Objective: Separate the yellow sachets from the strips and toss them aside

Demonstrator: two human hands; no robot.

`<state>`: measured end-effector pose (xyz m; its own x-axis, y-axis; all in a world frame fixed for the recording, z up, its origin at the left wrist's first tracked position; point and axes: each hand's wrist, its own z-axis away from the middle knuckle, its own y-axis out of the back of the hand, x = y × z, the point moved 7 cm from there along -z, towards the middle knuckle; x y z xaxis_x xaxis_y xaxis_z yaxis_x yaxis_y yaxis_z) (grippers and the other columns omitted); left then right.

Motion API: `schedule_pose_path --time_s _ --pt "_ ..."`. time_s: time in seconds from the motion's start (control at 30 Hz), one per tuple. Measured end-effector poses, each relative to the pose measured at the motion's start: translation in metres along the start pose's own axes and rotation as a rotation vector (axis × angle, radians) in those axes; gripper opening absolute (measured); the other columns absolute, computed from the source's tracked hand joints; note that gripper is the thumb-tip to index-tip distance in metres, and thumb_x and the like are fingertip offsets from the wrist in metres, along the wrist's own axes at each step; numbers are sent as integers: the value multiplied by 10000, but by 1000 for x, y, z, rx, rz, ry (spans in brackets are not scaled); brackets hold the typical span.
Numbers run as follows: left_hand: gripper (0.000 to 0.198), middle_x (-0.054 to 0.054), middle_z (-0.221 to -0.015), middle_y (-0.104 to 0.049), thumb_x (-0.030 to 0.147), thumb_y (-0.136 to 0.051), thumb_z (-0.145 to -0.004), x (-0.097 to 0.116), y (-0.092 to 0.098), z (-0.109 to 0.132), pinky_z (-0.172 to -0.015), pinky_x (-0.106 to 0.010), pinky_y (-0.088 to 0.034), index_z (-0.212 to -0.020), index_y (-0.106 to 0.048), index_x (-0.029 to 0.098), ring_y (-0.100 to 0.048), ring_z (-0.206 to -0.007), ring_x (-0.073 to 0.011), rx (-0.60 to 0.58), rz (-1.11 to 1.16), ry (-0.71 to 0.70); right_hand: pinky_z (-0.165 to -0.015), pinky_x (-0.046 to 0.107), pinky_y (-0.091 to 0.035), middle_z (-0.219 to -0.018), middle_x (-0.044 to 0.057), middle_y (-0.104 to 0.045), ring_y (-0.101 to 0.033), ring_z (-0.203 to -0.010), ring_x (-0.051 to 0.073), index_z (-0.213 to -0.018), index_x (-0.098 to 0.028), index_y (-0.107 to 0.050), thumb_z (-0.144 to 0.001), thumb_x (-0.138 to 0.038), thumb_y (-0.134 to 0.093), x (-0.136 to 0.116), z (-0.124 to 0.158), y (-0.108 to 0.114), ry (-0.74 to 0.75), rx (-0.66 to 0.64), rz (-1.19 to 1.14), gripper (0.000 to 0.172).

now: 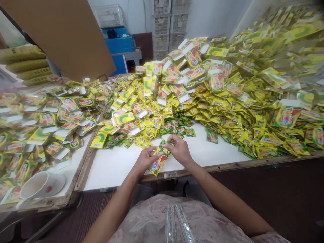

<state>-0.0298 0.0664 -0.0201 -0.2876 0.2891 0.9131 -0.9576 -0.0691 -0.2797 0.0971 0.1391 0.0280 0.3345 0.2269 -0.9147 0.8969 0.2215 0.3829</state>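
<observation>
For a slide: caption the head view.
Left hand and right hand hold a fruit-printed carton over a white tabletop, before piled yellow sachets.

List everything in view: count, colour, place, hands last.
Held box: one, mostly yellow, in hands
Boxes: many, mostly yellow, both tables
Packets: many, yellow or green, centre, right
Cup: one, white, front left
Tables: two, white, front
Board: one, brown, back left
Sacks: about four, yellow, far left
Crates: two stacks, pale, back
Blue items: several, blue, back
Bin: one, clear, above them
Shirt: one, pinkish, bottom
Left hand: one, on held box
Right hand: one, at its upper end
</observation>
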Motion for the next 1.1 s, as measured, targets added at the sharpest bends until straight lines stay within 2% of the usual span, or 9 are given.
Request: schedule_pose_path --time_s 0.13,0.3,0.47,0.6,0.67,0.8,0.83,0.97,1.1 --pt "483 -59 -755 -720 382 -779 -616 -2 7 2 -655 -274 -499 -1009 -664 127 -659 -641 -174 18 54 -7 -657 300 -439 -703 -3 -614 -551 -682 170 -739 -222 -594 -718 -410 -627 0 12 -4 7 -90 -40 192" --pt "442 -51 -738 -713 402 -769 -624 -2 9 3 -645 -261 -483 -965 -683 134 -644 -644 -166 28 55 -48 -854 408 -383 -804 39 -685 -570 -896 235 -707 -242 -664 -751 -342 -635 -10 20 -1 153 -68 178 113" --pt "414 -32 -669 -695 414 -778 -595 -3 8 6 -605 -246 -455 -893 -710 135 -614 -594 -151 39 27 -39 -981 493 -268 -949 65 -709 -527 -1135 273 -826 -252 -689 -776 -367 -621 -9 27 -18 102 -261 179 143" --pt "399 -33 -695 -698 423 -762 -614 -4 4 8 -599 -240 -445 -883 -710 133 -609 -600 -146 13 48 -34 -1035 556 -149 -1136 81 -662 -480 -1216 286 -862 -245 -682 -752 -389 -638 -10 31 -31 65 -413 175 187" --pt "405 -27 -683 -692 423 -760 -619 -4 6 7 -610 -240 -449 -896 -702 133 -609 -608 -146 26 60 -34 -1022 526 -199 -1102 83 -673 -491 -1198 278 -862 -241 -677 -745 -398 -640 -12 30 -30 68 -384 151 199" --pt "399 0 -660 -676 411 -762 -628 2 14 5 -606 -231 -448 -918 -685 147 -598 -595 -132 97 17 -85 -934 464 -297 -889 68 -692 -525 -1091 281 -904 -235 -642 -683 -403 -692 -17 25 -11 77 -95 162 282" --pt "395 2 -661 -674 407 -762 -629 4 15 5 -595 -227 -443 -916 -682 147 -593 -587 -128 101 -3 -95 -922 464 -299 -845 56 -686 -539 -1050 279 -893 -232 -631 -670 -395 -701 -19 25 -8 84 -63 176 285" --pt "386 3 -615 -648 410 -751 -645 5 11 8 -549 -216 -420 -897 -675 128 -563 -534 -112 72 -51 -88 -894 447 -327 -724 5 -662 -606 -837 223 -769 -214 -586 -661 -327 -708 -19 27 -12 78 -143 137 198" --pt "427 -15 -618 -650 431 -748 -639 3 4 11 -568 -234 -435 -909 -676 109 -582 -567 -135 21 -30 -43 -801 375 -410 -652 -35 -647 -621 -691 168 -820 -213 -568 -685 -286 -679 -5 33 -26 -59 -325 -43 190"
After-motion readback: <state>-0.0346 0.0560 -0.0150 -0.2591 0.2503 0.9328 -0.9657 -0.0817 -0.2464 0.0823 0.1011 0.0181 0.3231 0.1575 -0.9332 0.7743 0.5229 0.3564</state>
